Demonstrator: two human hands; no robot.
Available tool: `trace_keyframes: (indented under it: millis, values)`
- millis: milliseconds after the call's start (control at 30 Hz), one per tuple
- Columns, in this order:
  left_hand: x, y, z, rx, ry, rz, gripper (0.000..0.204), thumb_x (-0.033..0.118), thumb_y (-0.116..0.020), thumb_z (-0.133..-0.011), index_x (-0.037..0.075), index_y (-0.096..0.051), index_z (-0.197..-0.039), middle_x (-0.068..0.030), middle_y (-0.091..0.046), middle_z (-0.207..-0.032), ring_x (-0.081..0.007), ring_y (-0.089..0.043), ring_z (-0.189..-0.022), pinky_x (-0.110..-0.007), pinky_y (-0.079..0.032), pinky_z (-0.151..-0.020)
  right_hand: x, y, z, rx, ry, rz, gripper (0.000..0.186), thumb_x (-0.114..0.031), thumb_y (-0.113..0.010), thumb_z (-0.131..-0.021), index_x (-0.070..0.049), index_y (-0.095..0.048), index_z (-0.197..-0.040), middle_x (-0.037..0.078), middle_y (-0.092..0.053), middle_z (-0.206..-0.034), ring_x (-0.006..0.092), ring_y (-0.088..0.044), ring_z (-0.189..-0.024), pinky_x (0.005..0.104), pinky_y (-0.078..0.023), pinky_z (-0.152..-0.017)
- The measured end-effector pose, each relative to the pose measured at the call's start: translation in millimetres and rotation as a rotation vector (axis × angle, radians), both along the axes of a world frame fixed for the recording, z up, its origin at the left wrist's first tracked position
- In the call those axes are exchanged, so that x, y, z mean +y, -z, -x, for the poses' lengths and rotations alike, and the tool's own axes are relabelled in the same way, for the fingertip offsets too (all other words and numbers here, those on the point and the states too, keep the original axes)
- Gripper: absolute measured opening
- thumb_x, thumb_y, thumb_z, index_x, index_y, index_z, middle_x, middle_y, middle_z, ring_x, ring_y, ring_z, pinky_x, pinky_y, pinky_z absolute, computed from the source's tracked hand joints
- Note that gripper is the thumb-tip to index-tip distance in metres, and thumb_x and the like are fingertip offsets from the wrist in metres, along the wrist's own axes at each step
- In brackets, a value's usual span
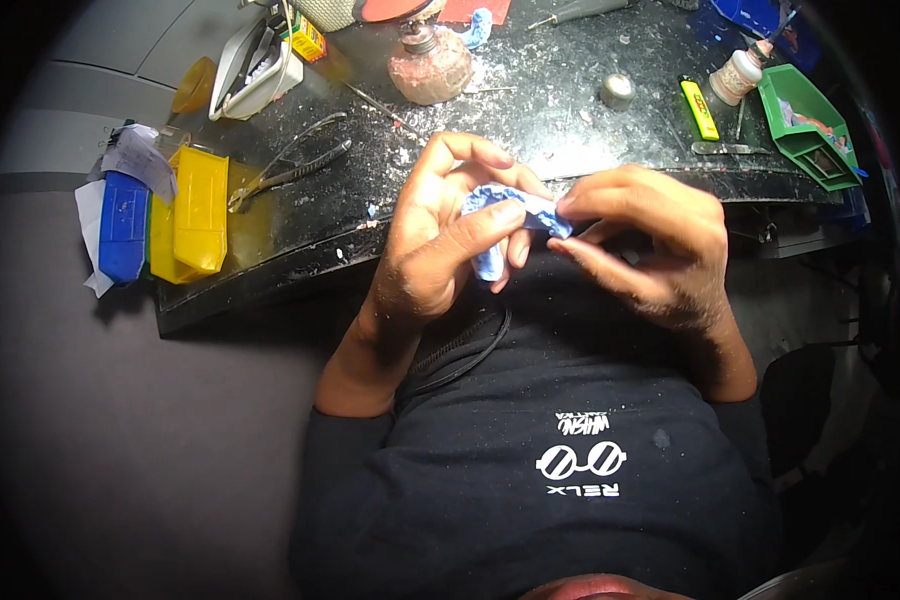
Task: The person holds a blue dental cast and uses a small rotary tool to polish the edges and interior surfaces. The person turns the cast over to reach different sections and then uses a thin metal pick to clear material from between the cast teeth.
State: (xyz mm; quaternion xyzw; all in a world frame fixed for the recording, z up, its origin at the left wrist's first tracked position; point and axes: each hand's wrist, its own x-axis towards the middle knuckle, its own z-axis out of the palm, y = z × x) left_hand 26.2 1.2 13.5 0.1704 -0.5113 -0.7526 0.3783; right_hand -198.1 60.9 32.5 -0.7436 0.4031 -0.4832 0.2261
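One left hand [432, 232], mine, seen in the head view: bare, fingers curled, thumb pressed down on a curved blue piece [544, 213]. One right hand [662, 240], mine: bare, thumb and forefinger pinching that piece's right end. Position of the piece: between my hands, above the near edge of a black bench [540, 112], in front of my black shirt [570, 365].

Bench, left side: one pair of pliers [300, 164], lying flat; one white tray [282, 78] with tools in it; one small yellow-and-green box [308, 42] beside the tray. At the left edge: a yellow bin [200, 210] and a blue bin [124, 228], side by side, with paper [142, 163] above.

Bench, middle: one round, stained pot [430, 76]; one small metal cup [617, 92].

Bench, right side: one yellow lighter [699, 109]; one pinkish-white bottle [737, 78], tilted; one flat metal blade [730, 149]; one green bin [782, 92], holding scraps. White specks across the bench top.
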Motion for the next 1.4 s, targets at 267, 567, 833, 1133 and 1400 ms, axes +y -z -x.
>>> trace_keyframes:
  millis: [267,567,833,1133,1400]
  values:
    - [-6.9,-5.0,-2.7,0.165,0.176,-0.290,0.064,0.024,-0.050,-0.106,-0.017,-0.026,-0.149,-0.0421,-0.063,-0.120,-0.0520,-0.071,-0.105,-0.049,-0.063,-0.086,0.9,8.4,6.1,-0.301,0.093,-0.018,0.025,0.006,-0.079,-0.081,0.006,-0.074,-0.106,0.015,-0.074,-0.101,0.0202,-0.076,-0.089,0.0302,-0.062,-0.080]
    - [15.7,-3.2,22.9,0.077,0.095,-0.189,0.070,0.004,-0.072,-0.094,-0.009,-0.032,-0.150,-0.0295,-0.065,-0.124,-0.0334,-0.067,-0.120,-0.046,-0.052,-0.108,-14.9,4.5,20.3,-0.180,-0.019,-0.168,0.026,0.000,-0.076,-0.092,0.003,-0.074,-0.118,0.010,-0.073,-0.109,0.0155,-0.072,-0.097,0.0268,-0.058,-0.086]
    - [19.4,-0.6,31.9,0.171,-0.112,-0.135,0.063,-0.003,-0.077,-0.091,-0.003,-0.044,-0.144,-0.0165,-0.069,-0.119,-0.0202,-0.067,-0.114,-0.033,-0.057,-0.098,1.0,-24.3,20.9,-0.041,-0.025,0.079,0.050,-0.012,-0.095,-0.067,0.005,-0.073,-0.108,0.016,-0.075,-0.103,0.0266,-0.072,-0.100,0.0368,-0.055,-0.091]
    - [20.0,-8.1,25.8,0.233,-0.152,-0.237,0.039,0.007,-0.067,-0.101,-0.005,-0.051,-0.135,-0.0160,-0.071,-0.111,-0.0201,-0.071,-0.105,-0.037,-0.064,-0.086,5.4,-28.0,3.0,0.036,0.070,0.047,0.039,-0.005,-0.090,-0.072,0.006,-0.074,-0.107,0.016,-0.075,-0.101,0.0266,-0.073,-0.097,0.0351,-0.055,-0.089]
    - [16.8,-2.3,25.1,0.126,-0.203,-0.172,0.032,0.012,-0.052,-0.108,-0.008,-0.056,-0.132,-0.0200,-0.071,-0.114,-0.0258,-0.075,-0.102,-0.043,-0.066,-0.084,0.2,-32.7,0.5,0.048,0.020,-0.058,0.045,-0.008,-0.087,-0.075,0.003,-0.074,-0.117,0.017,-0.074,-0.106,0.0265,-0.071,-0.101,0.0355,-0.053,-0.092]
